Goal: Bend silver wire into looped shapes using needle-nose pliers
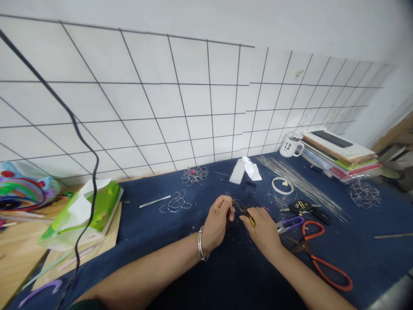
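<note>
My left hand point(220, 217) pinches a thin piece of wire between thumb and fingers, near the middle of the dark blue cloth. Wrapped round pliers point(241, 208) with a yellow-and-dark handle is my right hand point(263, 230). The jaws point left and meet the wire close to my left fingertips; whether they grip it is too small to tell. Beyond my hands lie a flower-shaped wire piece point(193, 175) with a pink centre and a looped wire shape point(176, 204). A short bundle of straight wires point(155, 201) rests to their left.
Right of my hands lie red-handled scissors point(314, 254), purple-handled snips point(292, 224), black-handled pliers point(306, 209), a wire coil point(282, 185) and long straight wires point(300, 181). A mug point(291, 145) stands by stacked books point(342, 153). At left, a black cable point(93, 189) hangs before a green tissue pack point(87, 211).
</note>
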Motion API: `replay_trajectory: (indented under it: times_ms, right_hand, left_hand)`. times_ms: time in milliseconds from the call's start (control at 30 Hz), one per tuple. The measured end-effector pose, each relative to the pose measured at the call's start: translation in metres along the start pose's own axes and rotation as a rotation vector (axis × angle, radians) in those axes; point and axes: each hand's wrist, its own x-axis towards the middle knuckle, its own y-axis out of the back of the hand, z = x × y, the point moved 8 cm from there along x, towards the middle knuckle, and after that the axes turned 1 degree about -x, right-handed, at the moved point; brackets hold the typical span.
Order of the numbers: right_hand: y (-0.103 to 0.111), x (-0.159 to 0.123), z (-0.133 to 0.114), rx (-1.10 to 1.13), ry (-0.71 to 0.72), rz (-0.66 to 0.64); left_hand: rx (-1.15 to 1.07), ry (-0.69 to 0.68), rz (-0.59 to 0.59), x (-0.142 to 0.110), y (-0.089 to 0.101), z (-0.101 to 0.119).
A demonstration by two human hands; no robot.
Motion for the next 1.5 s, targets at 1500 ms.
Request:
replay_trajectory:
  times_ms: [1500]
  right_hand:
    - [0.0,0.015,0.062,0.834,-0.385,-0.131]
  left_hand:
    - [-0.053,0.394,-0.46,0.006,-0.017,-0.047]
